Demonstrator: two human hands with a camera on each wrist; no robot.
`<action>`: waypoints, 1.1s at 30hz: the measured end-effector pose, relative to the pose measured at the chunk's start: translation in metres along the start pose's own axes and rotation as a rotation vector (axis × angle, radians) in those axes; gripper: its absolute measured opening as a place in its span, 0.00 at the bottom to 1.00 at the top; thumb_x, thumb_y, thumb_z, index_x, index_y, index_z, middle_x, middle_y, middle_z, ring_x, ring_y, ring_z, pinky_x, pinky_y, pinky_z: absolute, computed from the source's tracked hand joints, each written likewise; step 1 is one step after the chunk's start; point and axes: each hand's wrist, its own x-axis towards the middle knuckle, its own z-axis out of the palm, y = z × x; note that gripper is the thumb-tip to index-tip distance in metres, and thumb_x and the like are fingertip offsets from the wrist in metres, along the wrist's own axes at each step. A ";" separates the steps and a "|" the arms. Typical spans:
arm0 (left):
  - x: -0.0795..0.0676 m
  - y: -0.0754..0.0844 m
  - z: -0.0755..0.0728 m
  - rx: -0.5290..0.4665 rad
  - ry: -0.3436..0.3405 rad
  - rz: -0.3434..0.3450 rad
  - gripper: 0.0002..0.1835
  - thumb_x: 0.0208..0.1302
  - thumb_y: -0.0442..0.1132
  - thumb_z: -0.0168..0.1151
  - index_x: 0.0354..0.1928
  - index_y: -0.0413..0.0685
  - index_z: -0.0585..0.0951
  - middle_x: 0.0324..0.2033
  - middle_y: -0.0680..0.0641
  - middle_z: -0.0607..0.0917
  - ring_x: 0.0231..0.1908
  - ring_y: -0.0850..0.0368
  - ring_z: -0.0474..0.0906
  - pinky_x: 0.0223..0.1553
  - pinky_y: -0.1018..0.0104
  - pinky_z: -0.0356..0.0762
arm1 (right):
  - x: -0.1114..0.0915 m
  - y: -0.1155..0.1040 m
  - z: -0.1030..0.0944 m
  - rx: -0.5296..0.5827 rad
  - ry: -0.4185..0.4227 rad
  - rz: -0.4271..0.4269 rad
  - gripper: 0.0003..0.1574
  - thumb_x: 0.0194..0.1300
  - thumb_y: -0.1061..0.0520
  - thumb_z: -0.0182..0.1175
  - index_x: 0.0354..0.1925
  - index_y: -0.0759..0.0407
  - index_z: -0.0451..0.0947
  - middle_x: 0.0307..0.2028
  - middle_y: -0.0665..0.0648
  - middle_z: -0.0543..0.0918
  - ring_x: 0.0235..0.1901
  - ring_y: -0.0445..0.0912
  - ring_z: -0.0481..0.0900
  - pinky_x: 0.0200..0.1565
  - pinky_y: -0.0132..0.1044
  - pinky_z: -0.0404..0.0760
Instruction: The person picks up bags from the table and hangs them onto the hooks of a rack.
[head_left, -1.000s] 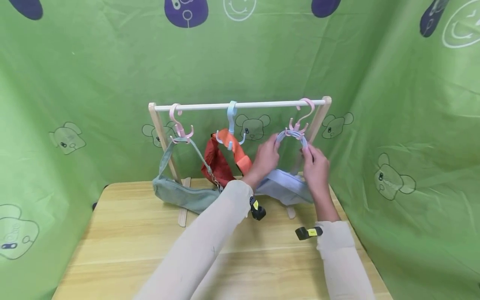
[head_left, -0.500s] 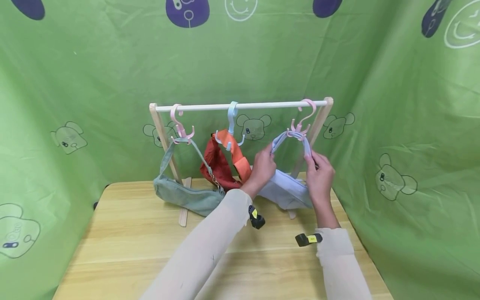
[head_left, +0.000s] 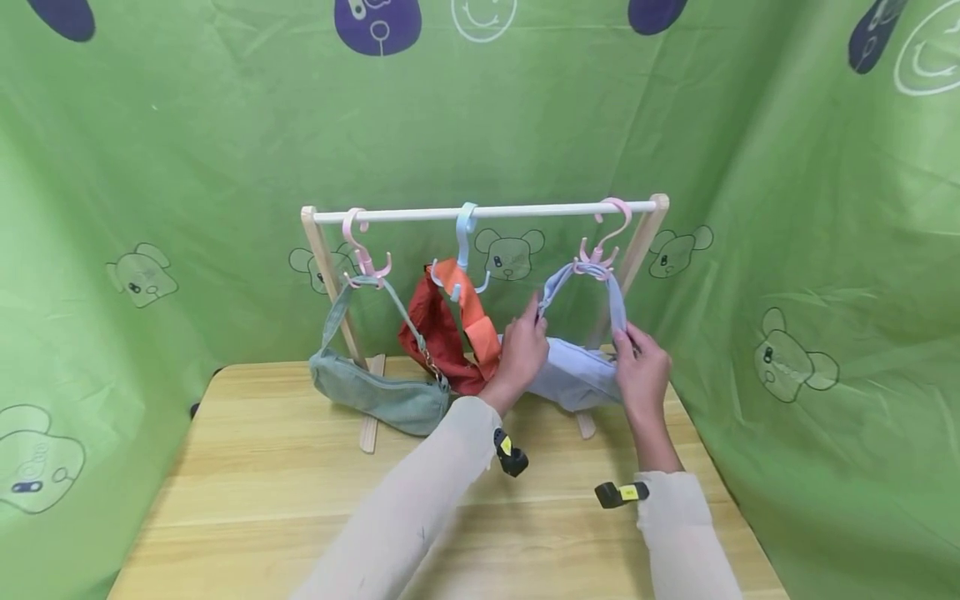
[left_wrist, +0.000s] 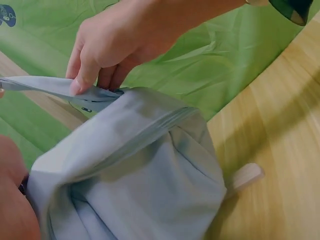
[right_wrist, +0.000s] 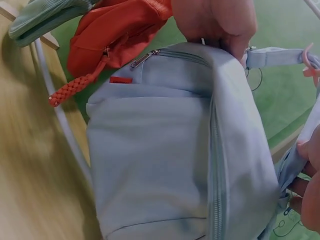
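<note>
A pale blue bag (head_left: 576,377) hangs by its fabric strap (head_left: 616,300) from the right pink swivel hook (head_left: 597,255). My left hand (head_left: 522,350) grips the left side of the strap, low down near the bag. On the other side my right hand (head_left: 642,367) pinches the strap between thumb and fingers. The right wrist view shows the bag's zipper (right_wrist: 216,165) and front pocket up close. In the left wrist view, my right hand (left_wrist: 117,42) holds the strap right where it meets the bag.
A red bag (head_left: 442,346) with an orange strap hangs from the blue hook (head_left: 463,242), close beside my left hand. Further left, a green bag (head_left: 378,400) hangs on another pink hook (head_left: 363,254). The white rail (head_left: 540,210) spans wooden posts on a wooden table (head_left: 247,467).
Both hands have slid down the strap away from the hook, the left one also moving left. The bunched strap has spread into a wider loop.
</note>
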 end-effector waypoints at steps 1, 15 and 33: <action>-0.002 -0.001 0.000 0.002 -0.002 0.006 0.29 0.81 0.37 0.50 0.80 0.48 0.63 0.41 0.39 0.88 0.30 0.53 0.77 0.33 0.63 0.79 | -0.001 0.002 -0.001 -0.009 -0.002 0.012 0.22 0.77 0.55 0.59 0.65 0.58 0.79 0.59 0.67 0.85 0.50 0.55 0.86 0.41 0.16 0.79; -0.034 -0.023 0.012 0.096 0.025 0.095 0.27 0.83 0.44 0.43 0.78 0.43 0.64 0.79 0.45 0.65 0.80 0.45 0.57 0.82 0.42 0.50 | -0.014 0.027 0.001 -0.040 0.065 -0.085 0.24 0.72 0.66 0.61 0.65 0.63 0.79 0.57 0.73 0.85 0.56 0.65 0.83 0.64 0.59 0.79; -0.077 -0.040 0.016 -0.020 0.004 0.054 0.38 0.76 0.39 0.57 0.82 0.48 0.54 0.84 0.48 0.47 0.84 0.46 0.39 0.83 0.48 0.46 | -0.037 0.039 0.001 -0.001 0.123 -0.082 0.31 0.74 0.59 0.59 0.72 0.60 0.71 0.71 0.65 0.73 0.67 0.62 0.74 0.70 0.62 0.73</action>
